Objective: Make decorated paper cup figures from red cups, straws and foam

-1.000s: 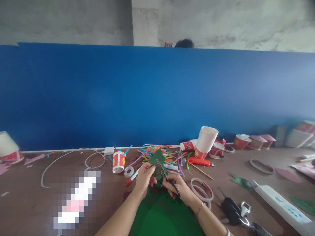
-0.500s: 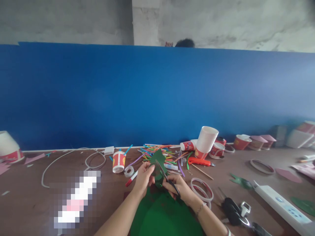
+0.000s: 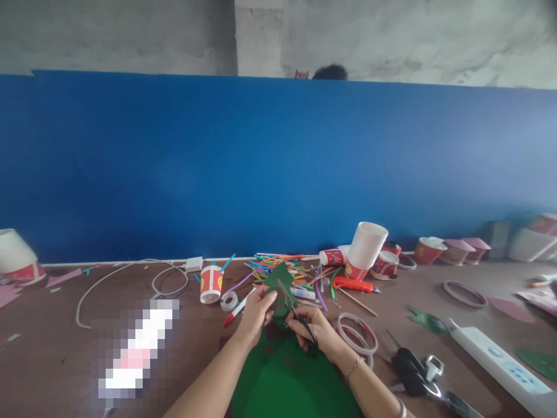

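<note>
My left hand (image 3: 256,310) is closed on a piece of dark green paper (image 3: 279,277), pinching its left edge. My right hand (image 3: 315,328) grips a pair of scissors (image 3: 304,323) with dark handles. Their blades lie across the green paper and point up and left. Below both hands a large green sheet (image 3: 296,377) lies on the table. Behind the paper is a heap of coloured pipe-cleaner-like sticks (image 3: 261,270). A red-capped white marker (image 3: 237,312) lies just left of my left hand, and a roll of clear tape (image 3: 228,301) is beyond it.
A stack of paper cups (image 3: 366,249) stands behind an orange utility knife (image 3: 354,284). Rolls of tape (image 3: 357,334), keys (image 3: 411,371) and a white power strip (image 3: 500,363) lie to the right. A small cup (image 3: 211,284) stands left. A blue partition (image 3: 261,168) closes the back; a person's head shows above it.
Both hands stay almost in place, with the scissors still across the green paper. The whole view has shifted very slightly.
</note>
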Motion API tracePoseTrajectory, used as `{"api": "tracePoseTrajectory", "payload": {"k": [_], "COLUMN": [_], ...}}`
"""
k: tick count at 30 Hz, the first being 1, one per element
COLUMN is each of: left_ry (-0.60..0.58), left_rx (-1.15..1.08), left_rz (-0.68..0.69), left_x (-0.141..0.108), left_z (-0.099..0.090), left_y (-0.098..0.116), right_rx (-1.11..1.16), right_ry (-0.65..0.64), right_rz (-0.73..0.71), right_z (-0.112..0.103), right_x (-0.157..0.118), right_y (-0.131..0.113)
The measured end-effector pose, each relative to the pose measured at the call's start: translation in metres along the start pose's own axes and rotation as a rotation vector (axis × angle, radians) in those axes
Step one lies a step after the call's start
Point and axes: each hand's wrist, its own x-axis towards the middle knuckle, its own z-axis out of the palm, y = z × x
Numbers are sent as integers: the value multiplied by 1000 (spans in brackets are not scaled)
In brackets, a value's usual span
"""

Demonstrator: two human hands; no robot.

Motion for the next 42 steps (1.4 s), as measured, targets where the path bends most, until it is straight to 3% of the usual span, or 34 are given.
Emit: {"api": "tracePoseTrajectory", "payload": {"k": [24,30,34,37,42], "left_ry": [-2,63,125,58,-150], "left_rx": [26,117,323,478,746], "left_rz": [-20,-33,-50,-65,-72], "left_x": [-1,0,4,4,-18], "left_z": [1,-4,-4,-5,-17], "left_y": [0,7,23,29,21], "right_rx": [-64,9,-198,-375,-520], "right_ry": [-30,192,434,547,579], "right_rz": [35,-29,-38,19,71], "right_z": [-3,-6,-10,-11,-13], "right_x": [-2,7,7,3,3], "right_y": [-3,3,1,-3,-3]}}
